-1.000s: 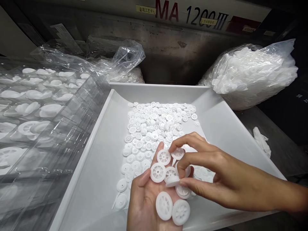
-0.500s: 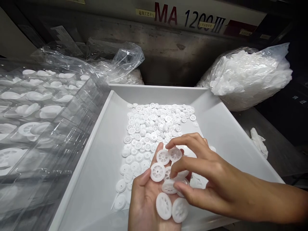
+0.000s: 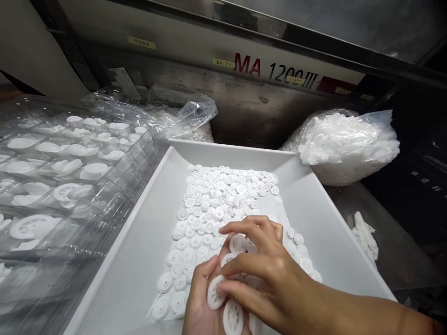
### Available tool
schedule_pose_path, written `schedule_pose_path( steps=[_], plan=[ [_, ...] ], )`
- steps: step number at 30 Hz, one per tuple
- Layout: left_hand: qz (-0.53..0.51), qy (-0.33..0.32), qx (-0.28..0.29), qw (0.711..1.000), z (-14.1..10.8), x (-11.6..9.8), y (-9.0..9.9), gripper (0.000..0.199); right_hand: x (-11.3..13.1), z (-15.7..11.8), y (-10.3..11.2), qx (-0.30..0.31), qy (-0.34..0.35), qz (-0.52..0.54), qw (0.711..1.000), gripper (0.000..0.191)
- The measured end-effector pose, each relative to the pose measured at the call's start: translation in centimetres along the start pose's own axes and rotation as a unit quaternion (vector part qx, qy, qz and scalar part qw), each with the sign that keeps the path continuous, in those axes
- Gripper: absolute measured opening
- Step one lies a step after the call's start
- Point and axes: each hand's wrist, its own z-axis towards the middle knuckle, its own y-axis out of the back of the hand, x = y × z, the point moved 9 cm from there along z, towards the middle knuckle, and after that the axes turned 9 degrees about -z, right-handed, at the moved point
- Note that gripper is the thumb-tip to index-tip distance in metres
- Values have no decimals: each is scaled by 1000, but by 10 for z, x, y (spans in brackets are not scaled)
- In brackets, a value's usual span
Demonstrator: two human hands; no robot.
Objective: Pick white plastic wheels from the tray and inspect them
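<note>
Left hand point(image 3: 200, 298) sits cupped palm-up, holding several white wheels point(image 3: 233, 317), right hand point(image 3: 270, 272) bent over it with thumb touching one toothed wheel point(image 3: 213, 297), pinch or mere contact cannot be told, both above the grey tray point(image 3: 314, 209) where many loose wheels point(image 3: 216, 200) lie, filled clear bag point(image 3: 349, 144) by its far right corner

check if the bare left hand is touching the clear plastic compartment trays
Apart. The head view shows the left hand above the light grey, straight-sided bin, whose left wall lies plainly between it and the trays.
</note>
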Motion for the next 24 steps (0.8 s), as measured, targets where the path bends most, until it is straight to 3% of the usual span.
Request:
schedule_pose_path(
  steps=[4,6,10,16,21,24],
  plan=[
    [15,-6,9,1000,4,-5,3,42,1,-7,6,-90,27,-18,995,16],
    [30,-21,16,999,7,-10,5,47,-2,-10,9,-103,22,-9,994,17],
    [53,-46,63,996,5,-18,1,54,-10,-12,8,-29,6,-19,999,20],
    [110,-158,110,975,-5,-38,-8,64,-23,-14,9,79,-18,-32,996,38],
    [142,-106,124,976,-7,-37,-7,44,-33,-16,13,90,-45,-12,995,48],
    [153,-107,130,974,-9,-41,-9,46,-28,-15,13,93,-14,-7,995,45]
  ],
)
